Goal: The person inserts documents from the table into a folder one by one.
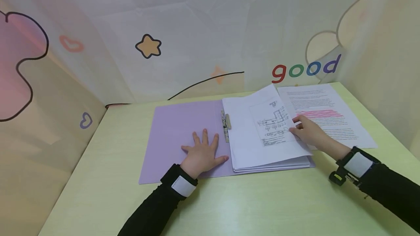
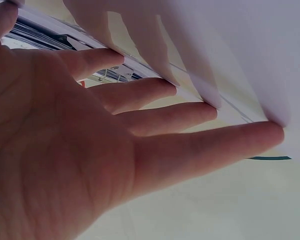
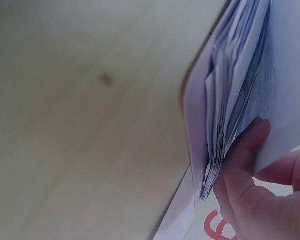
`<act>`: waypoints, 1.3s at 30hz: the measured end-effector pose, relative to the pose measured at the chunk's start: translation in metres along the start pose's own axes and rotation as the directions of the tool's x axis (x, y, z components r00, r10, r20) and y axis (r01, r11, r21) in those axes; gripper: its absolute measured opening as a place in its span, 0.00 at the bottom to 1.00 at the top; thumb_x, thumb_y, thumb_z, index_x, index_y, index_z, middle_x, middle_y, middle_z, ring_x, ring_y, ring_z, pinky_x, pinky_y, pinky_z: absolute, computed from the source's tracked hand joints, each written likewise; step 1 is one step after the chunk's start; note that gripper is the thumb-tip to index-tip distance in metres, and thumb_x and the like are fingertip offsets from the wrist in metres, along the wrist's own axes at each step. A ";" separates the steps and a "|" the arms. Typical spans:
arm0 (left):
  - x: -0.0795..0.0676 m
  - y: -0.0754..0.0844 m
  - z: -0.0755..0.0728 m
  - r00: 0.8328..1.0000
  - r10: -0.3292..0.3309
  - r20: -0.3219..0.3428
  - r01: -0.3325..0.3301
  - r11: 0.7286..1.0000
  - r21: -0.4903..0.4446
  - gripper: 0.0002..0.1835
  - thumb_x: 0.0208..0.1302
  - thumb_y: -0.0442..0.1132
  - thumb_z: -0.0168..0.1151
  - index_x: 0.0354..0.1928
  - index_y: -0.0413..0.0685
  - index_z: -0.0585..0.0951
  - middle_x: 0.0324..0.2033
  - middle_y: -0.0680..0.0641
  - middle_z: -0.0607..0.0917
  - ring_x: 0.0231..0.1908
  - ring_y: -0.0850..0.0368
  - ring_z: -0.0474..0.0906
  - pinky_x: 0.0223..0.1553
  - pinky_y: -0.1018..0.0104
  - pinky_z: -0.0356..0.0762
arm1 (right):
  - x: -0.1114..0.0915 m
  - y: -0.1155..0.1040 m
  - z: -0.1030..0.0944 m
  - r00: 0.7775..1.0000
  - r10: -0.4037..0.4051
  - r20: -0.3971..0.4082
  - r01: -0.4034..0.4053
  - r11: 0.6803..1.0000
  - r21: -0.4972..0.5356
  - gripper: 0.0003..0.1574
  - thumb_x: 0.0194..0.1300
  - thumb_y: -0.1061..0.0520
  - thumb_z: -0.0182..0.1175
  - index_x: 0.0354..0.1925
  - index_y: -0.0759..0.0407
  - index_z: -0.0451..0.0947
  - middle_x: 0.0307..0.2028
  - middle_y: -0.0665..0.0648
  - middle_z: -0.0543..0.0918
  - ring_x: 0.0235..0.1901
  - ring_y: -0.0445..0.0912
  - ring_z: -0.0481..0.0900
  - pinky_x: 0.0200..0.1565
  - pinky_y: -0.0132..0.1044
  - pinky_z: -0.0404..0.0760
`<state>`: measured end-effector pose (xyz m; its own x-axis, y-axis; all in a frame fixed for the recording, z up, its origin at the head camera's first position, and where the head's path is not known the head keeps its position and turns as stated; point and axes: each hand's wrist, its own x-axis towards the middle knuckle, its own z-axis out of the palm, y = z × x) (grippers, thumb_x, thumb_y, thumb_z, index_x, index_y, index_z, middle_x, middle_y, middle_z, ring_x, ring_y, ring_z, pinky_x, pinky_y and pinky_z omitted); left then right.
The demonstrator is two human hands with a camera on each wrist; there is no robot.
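A purple folder (image 1: 170, 134) lies spread on the table, with a metal clip (image 1: 225, 126) along its spine and a stack of paper on its right side. My left hand (image 1: 201, 156) rests with spread fingers on the folder's bare left cover; in the left wrist view the fingertips (image 2: 275, 132) touch the cover. With thumb and fingers, my right hand (image 1: 308, 130) pinches the right edge of the top sheet (image 1: 242, 130), which carries a line drawing. That sheet's edge is lifted off the stack (image 3: 220, 100), as the right wrist view shows.
A loose printed sheet (image 1: 338, 119) with pink highlighted lines lies right of the folder, partly under the lifted page and behind my right hand. The pale yellow-green table (image 1: 256, 207) meets a printed cloth backdrop (image 1: 203, 39) at the back and sides.
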<state>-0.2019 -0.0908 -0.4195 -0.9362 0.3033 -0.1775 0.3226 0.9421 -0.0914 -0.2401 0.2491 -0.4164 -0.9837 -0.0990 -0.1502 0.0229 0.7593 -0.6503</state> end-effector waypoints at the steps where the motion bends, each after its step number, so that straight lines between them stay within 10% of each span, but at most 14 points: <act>1: 0.000 0.000 0.000 1.000 -0.001 0.002 0.001 1.000 -0.001 0.46 0.61 0.74 0.40 0.74 0.55 0.55 0.71 0.34 0.52 0.66 0.25 0.49 0.41 0.24 0.64 | 0.001 0.000 0.000 1.000 -0.007 -0.002 0.007 1.000 -0.007 0.27 0.69 0.55 0.52 0.58 0.72 0.60 0.46 0.72 0.72 0.41 0.58 0.71 0.41 0.44 0.71; 24: 0.001 0.001 0.002 1.000 -0.005 -0.003 0.005 1.000 0.011 0.46 0.61 0.74 0.40 0.74 0.56 0.54 0.71 0.34 0.52 0.66 0.25 0.49 0.40 0.25 0.64 | 0.006 0.019 -0.022 1.000 -0.001 0.002 0.002 0.997 -0.078 0.27 0.67 0.52 0.56 0.54 0.72 0.65 0.38 0.68 0.78 0.30 0.47 0.78 0.32 0.36 0.77; 39: 0.000 0.000 0.000 1.000 -0.001 -0.012 0.001 1.000 -0.014 0.46 0.61 0.74 0.41 0.74 0.55 0.55 0.71 0.34 0.52 0.66 0.25 0.49 0.41 0.24 0.63 | 0.006 0.079 -0.075 0.987 0.037 -0.158 -0.074 0.970 -0.232 0.37 0.66 0.45 0.56 0.52 0.78 0.63 0.46 0.79 0.71 0.44 0.68 0.71 0.39 0.54 0.70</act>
<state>-0.2015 -0.0907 -0.4199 -0.9380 0.3044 -0.1660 0.3201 0.9442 -0.0777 -0.2573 0.3565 -0.4126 -0.9980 0.0324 -0.0544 0.0533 0.8928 -0.4472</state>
